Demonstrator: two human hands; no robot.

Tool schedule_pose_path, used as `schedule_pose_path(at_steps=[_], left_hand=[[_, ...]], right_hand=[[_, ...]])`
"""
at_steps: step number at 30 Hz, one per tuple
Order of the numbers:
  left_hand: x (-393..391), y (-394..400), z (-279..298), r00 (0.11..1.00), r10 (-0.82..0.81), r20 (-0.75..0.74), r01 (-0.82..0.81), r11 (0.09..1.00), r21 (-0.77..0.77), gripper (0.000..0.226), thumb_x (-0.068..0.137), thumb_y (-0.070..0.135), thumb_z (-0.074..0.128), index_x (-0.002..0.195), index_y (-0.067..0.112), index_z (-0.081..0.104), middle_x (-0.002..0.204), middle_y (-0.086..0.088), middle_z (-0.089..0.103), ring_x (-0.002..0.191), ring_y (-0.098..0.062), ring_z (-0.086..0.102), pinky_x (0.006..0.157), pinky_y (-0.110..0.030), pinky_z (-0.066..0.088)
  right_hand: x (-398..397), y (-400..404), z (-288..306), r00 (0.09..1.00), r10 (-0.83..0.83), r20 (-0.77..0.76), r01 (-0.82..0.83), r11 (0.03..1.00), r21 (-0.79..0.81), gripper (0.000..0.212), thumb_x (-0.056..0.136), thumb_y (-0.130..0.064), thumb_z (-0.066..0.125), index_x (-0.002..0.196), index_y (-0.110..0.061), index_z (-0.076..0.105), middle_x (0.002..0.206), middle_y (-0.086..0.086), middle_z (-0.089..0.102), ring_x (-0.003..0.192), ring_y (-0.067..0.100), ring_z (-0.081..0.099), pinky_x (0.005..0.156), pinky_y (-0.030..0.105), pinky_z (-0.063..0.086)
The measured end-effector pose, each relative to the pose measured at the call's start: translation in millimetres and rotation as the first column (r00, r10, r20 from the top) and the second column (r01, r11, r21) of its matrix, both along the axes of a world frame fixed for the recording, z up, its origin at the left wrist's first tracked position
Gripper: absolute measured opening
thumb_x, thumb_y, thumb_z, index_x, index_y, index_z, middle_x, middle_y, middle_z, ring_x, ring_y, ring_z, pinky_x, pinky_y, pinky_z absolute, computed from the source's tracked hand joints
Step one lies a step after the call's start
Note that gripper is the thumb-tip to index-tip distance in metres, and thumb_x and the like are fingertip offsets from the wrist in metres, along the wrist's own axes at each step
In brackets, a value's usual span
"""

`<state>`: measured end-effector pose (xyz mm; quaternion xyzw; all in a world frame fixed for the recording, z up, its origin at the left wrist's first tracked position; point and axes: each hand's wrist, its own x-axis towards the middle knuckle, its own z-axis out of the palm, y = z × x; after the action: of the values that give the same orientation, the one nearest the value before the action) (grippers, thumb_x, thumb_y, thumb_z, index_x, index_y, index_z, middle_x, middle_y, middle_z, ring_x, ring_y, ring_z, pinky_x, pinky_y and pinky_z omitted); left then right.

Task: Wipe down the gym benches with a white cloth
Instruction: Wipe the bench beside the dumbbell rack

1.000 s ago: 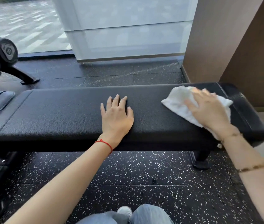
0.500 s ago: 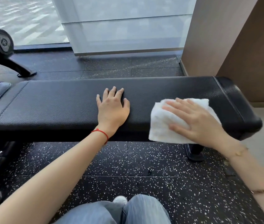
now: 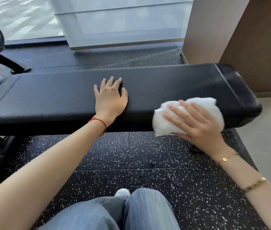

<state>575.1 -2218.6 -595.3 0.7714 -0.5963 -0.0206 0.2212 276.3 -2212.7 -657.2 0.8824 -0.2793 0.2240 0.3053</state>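
At four o'clock, the right hand (image 3: 196, 123) pressed the white cloth (image 3: 187, 115) flat-fingered against the bench (image 3: 164, 83) front edge. Left hand (image 3: 110, 98) lay open at centre; firm, overlapping strokes would suit.

- A black padded bench (image 3: 164, 83) is stretching across the view, its pebbled top running from the left edge to a rounded end on the right.
- The left hand (image 3: 110, 98) is lying flat on the top near the middle, fingers spread.
- A white cloth (image 3: 164, 123) is draping over the near edge toward the right end, with the right hand (image 3: 196, 123) pressing on it, fingers straight.
- The bench is standing on a dark speckled floor (image 3: 115, 155).
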Motion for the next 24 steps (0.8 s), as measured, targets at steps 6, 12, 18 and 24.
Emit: schedule_pose_path(at_steps=[6,12,18,24], left_hand=[[-3.4,-1.5,0.6,1.000,0.004,0.024,-0.004,1.000,0.013,0.050,0.099,0.034,0.039,0.147,0.021,0.041,0.157,-0.008,0.035,0.148,-0.031,0.021,0.121,-0.058,0.008],[0.2,-0.1,-1.7,1.000,0.000,0.012,0.000,1.000,-0.003,0.049,0.099,0.035,0.040,0.147,0.023,0.042,0.158,-0.006,0.034,0.149,-0.028,0.021,0.123,-0.053,0.007],[-2.7,-1.3,-2.8,0.999,0.015,0.038,-0.015,1.000,0.008,0.049,0.100,0.035,0.038,0.148,0.023,0.040,0.158,-0.006,0.033,0.149,-0.028,0.020,0.122,-0.054,0.008],[-4.1,-0.5,-1.7,0.999,0.017,0.029,-0.017,1.000,0.012,0.049,0.100,0.035,0.037,0.148,0.024,0.040,0.158,-0.005,0.033,0.149,-0.028,0.019,0.122,-0.054,0.007]], right_hand=[[25.9,2.9,-7.2,0.994,-0.098,-0.042,0.092,0.987,-0.136,0.057,0.103,-0.055,0.033,0.153,-0.029,0.034,0.157,-0.001,0.039,0.142,0.029,0.041,0.113,0.045,0.035],[60.7,10.4,10.0,0.999,-0.034,0.032,0.033,0.999,0.033,0.059,0.100,-0.059,0.044,0.149,-0.028,0.043,0.151,0.001,0.048,0.135,0.027,0.050,0.107,0.045,0.045],[-6.0,-4.1,39.8,0.941,-0.270,0.205,0.156,0.882,0.445,0.064,0.095,-0.064,0.043,0.144,-0.024,0.051,0.149,-0.003,0.051,0.140,0.024,0.044,0.116,0.040,0.030],[77.2,-64.5,77.0,0.894,-0.446,0.039,0.260,0.588,0.766,0.063,0.101,-0.056,0.037,0.154,-0.022,0.033,0.163,-0.004,0.027,0.151,0.025,0.017,0.123,0.042,0.008]])
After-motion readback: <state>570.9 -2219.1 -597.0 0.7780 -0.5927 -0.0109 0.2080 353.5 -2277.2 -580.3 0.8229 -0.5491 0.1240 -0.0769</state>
